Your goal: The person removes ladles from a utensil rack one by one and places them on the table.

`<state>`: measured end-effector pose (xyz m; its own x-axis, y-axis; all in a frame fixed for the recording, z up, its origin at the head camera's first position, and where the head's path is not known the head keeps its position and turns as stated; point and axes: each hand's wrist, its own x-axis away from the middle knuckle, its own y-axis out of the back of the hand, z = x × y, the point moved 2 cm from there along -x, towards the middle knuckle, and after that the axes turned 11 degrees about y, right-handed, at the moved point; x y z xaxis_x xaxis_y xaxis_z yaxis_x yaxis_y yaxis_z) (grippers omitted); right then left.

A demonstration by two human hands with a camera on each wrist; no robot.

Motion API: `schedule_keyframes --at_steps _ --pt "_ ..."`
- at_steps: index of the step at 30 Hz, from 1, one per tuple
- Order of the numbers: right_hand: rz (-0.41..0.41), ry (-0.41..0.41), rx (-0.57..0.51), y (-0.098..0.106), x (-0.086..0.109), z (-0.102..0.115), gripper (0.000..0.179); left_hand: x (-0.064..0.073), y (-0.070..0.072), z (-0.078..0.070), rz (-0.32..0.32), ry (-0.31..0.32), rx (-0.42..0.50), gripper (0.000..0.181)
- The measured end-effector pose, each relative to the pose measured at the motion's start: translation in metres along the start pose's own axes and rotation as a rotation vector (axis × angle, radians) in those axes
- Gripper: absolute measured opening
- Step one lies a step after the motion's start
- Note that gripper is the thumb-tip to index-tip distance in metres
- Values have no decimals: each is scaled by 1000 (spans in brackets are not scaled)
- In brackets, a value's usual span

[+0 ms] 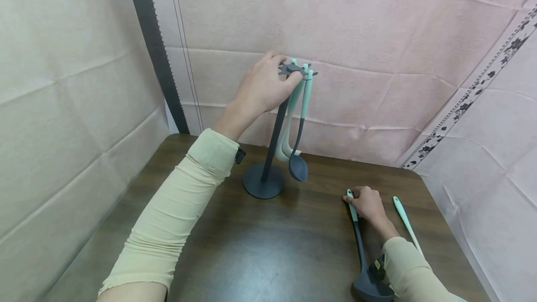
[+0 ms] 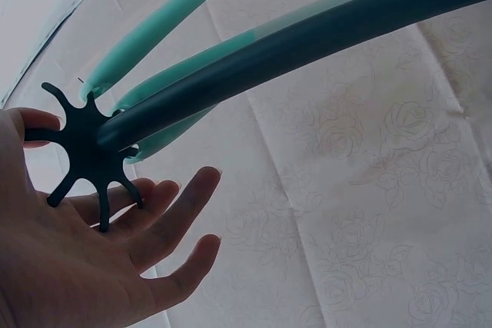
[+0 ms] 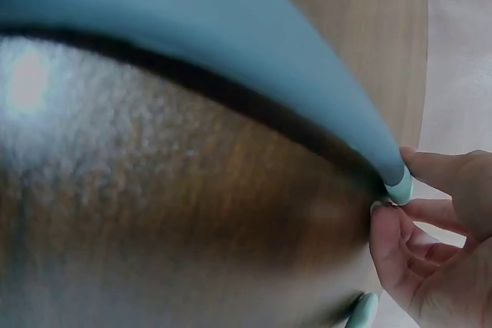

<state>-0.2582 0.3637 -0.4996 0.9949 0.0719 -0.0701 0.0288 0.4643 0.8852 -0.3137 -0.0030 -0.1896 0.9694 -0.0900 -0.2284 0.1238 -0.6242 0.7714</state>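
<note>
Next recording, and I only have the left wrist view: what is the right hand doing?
Observer: The right hand pinches a dark utensil near the end of its mint handle.
Operator: One hanging utensil has a dark shaft running out of my frame. What's at its end?
Observer: A dark, rounded head.
Operator: And what is at the foot of the rack?
Observer: A round base, standing on the brown table.
</note>
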Motion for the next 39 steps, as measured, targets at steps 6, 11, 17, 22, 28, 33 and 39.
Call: schedule_keyframes --at_steps 6,11,17,22,28,33,39 --pt "-2 31 93 5 1 4 54 -1 0 0 1 2 -6 71" --pt "22 29 109 12 0 8 69 -1 0 1 1 2 1 71" --pt "109 8 131 22 1 14 101 -1 1 1 4 5 2 71" --pt "146 10 128 28 3 21 111 0 0 1 5 -3 3 70" --pt "144 -5 150 33 3 28 117 -1 0 1 7 2 8 71" --pt "113 3 190 37 3 32 120 -1 0 1 2 1 8 71" --pt "95 16 207 37 3 36 120 -1 0 1 -1 -5 3 71"
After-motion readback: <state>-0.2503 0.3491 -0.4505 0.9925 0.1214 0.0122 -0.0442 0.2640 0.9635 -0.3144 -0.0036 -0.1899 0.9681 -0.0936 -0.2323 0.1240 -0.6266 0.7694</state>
